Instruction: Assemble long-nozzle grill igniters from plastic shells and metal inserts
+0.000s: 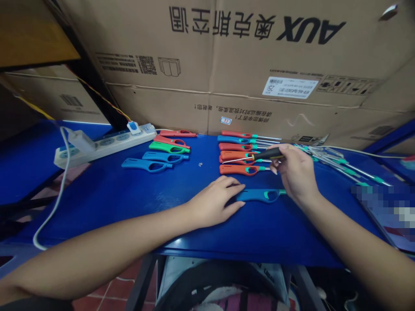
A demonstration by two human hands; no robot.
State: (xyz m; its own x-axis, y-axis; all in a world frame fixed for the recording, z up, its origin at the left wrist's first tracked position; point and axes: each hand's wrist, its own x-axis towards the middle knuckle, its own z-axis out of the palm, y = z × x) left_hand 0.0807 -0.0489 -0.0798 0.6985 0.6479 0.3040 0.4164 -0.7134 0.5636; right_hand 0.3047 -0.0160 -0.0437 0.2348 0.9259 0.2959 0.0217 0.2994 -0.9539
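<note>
In front of me a blue gas lighter (259, 195) lies flat on the blue table. My left hand (217, 201) is closed round its handle end, thumb on the near side and fingers on the far side. My right hand (296, 170) grips a screwdriver (268, 153) by its black and yellow handle. The thin shaft points left, above a row of red and blue lighters (238, 169) with metal tubes. Part of the right hand hides the tube end of the blue lighter. To the left lie several lighter bodies (147, 165) in blue, green and red, showing no tubes.
A large cardboard box (240, 56) walls off the back. On the left, a white power strip (106, 144) has plugs and cables. A pile of metal lighter tubes (343, 166) lies at the right, near a blurred flat object (385, 216) at the table's right edge.
</note>
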